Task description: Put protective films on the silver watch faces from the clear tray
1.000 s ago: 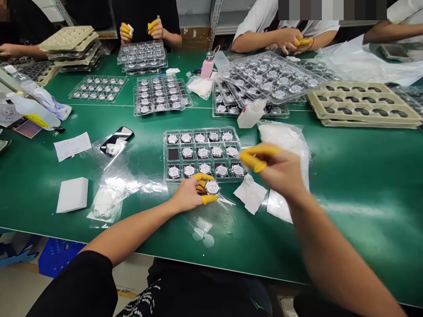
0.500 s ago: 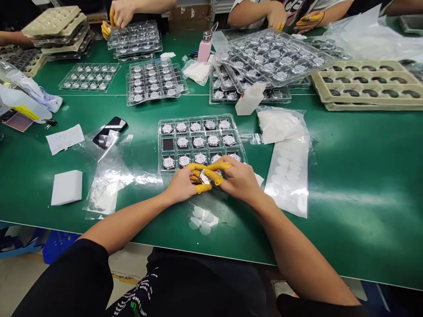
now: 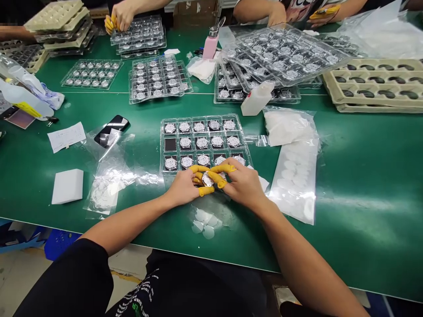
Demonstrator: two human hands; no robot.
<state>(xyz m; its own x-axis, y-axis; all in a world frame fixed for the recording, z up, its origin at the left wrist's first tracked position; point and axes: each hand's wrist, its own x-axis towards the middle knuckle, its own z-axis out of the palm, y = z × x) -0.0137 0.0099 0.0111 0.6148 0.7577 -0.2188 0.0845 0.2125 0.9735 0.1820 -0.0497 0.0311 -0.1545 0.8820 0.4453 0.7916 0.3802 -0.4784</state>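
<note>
Between my hands is a round silver watch case (image 3: 207, 179), held just over the near edge of a clear plastic tray (image 3: 162, 152). My left hand (image 3: 187, 185), with yellow finger cots on its fingers, grips the case from the left. From the right, my right hand (image 3: 239, 182), also in yellow finger cots, pinches at its edge with thumb and forefinger. Similar silver watch cases (image 3: 202, 142) sit in the tray's pockets; the middle row's leftmost pocket shows only its black bottom. Several round clear films (image 3: 207, 225) lie on the table below my hands.
A bag of white discs (image 3: 294, 176) lies to the right, a white bottle (image 3: 258, 99) behind it. On the left are a white block (image 3: 67, 186), a phone (image 3: 112, 130) and plastic film (image 3: 105, 189). Stacked trays (image 3: 291, 53) and co-workers' hands (image 3: 122, 17) are across the green table (image 3: 366, 176).
The view has shifted slightly, so most things appear a little further right. My hands stay around the watch case, with only a small change in the right fingers' position.
</note>
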